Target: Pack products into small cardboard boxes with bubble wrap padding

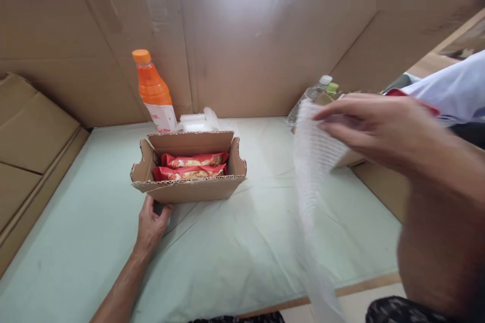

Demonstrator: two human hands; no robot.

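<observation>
An open cardboard box (189, 193) stands on the pale green cover, with red snack packets (191, 173) lying side by side inside. My left hand (151, 222) is at the box's lower front left corner, thumb in front; its other fingers are partly hidden by the box. At the right, my right hand (364, 126) is raised, its thumb and forefinger pinched on the top of a long strip of clear bubble wrap (312, 161). The strip hangs down past the table's front edge and is blurred by motion.
Behind the box stand an orange drink bottle (154, 91) and a clear wrapped bundle (199, 122). Clear bottles (312, 93) are partly hidden behind my right hand. Cardboard walls (242, 45) border the table. Another person's sleeve (454, 86) shows at the right.
</observation>
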